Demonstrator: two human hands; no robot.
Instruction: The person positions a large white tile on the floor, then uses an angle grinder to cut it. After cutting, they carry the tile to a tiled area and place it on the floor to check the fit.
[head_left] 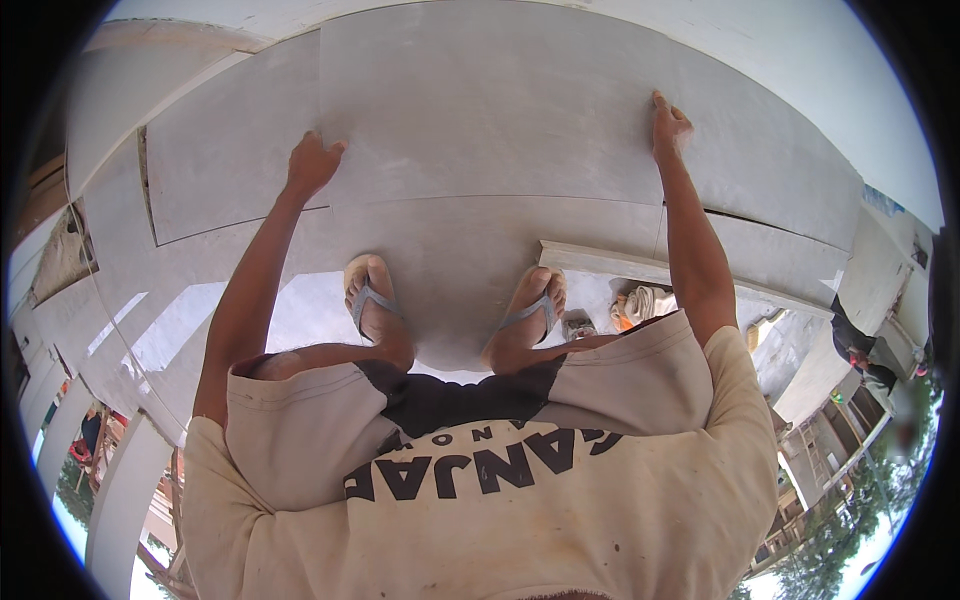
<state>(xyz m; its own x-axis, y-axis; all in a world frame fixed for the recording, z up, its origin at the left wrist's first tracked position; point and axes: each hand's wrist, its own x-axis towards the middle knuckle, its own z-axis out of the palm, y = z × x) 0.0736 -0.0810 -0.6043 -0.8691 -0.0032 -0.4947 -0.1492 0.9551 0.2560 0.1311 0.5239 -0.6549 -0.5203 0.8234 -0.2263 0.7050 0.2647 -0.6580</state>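
A large flat grey panel (490, 110) lies before me, with straight seams along its left, right and near sides. At its left edge, my left hand (316, 163) is closed, the thumb pointing toward the panel's middle. My right hand (672, 128) is closed at the right edge, its thumb reaching forward along the seam. Both arms are stretched out. Where the fingertips meet the panel's edges is partly hidden by the hands.
My sandalled feet (375, 300) stand on another grey board (440, 260). Neighbouring grey panels (230, 150) flank the large one. A long raised strip (600, 258) runs at the right, with cloth (645, 303) behind it. A pale wall (800, 60) borders the far side.
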